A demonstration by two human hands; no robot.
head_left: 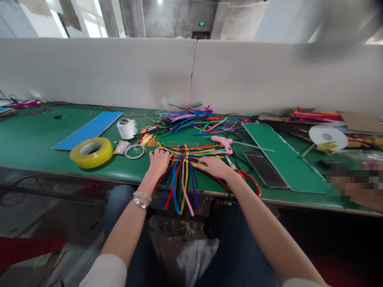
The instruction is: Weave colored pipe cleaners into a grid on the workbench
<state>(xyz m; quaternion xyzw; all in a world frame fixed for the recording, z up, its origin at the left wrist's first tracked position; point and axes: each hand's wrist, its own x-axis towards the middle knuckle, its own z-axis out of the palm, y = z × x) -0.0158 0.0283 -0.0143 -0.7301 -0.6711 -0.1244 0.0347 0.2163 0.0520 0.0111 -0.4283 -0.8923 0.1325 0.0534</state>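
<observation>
In front of me, at the table's edge, lies a woven mat of colourful pipe cleaners [184, 153]. Its loose ends fan out to both sides and hang over the edge. My left hand [160, 160] has its fingers closed on pipe cleaner ends at the weave's left side. On the right, my right hand [212, 166] pinches a yellow pipe cleaner close to the weave; its fingertips are partly hidden. A pink glue gun [223, 144] with a clear glue stick lies beyond my right hand. Red-handled scissors [251, 181] rest beside my right wrist.
Behind the mat lies a heap of pipe cleaners [191, 118]. Yellow tape [89, 152], white thread [127, 129] and a blue board [89, 129] are on the left. A phone [265, 169] and green board [283, 157] lie right, near another person's blurred hand.
</observation>
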